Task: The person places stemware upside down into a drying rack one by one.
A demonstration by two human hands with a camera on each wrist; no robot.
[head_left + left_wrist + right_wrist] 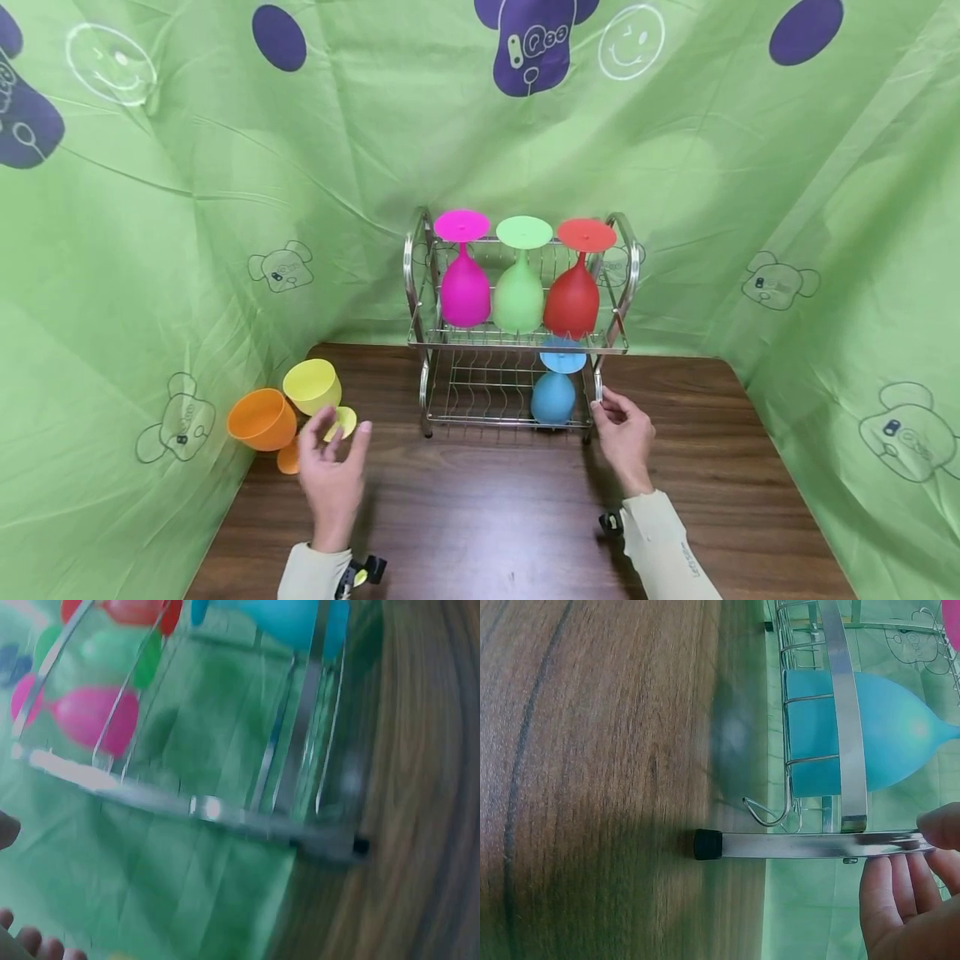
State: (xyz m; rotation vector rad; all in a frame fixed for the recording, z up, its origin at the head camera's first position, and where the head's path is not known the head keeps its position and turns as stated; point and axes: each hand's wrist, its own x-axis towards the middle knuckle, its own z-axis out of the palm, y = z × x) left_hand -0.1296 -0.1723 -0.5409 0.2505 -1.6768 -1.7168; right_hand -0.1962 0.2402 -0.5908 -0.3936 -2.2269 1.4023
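Observation:
My right hand (pixel 626 433) pinches the right front leg of a two-tier metal dish rack (pixel 517 346) between thumb and fingers; the right wrist view shows this grip on the metal post (pixel 810 845). Over by the yellow goblet (pixel 311 386), my left hand (pixel 333 479) hovers with fingers spread and loosely bent, holding nothing visible. The yellow goblet stands upright beside an orange goblet (pixel 262 419). Upside down on the upper tier are a magenta goblet (pixel 465 292), a light green goblet (pixel 519 296) and a red goblet (pixel 573 298). An inverted blue goblet (pixel 553 398) occupies the lower tier's right end.
The rack stands toward the back of a dark wooden table (pixel 480 517). Green patterned cloth (pixel 712 150) hangs behind and on both sides. Both goblets at the left stand close to the cloth on that side.

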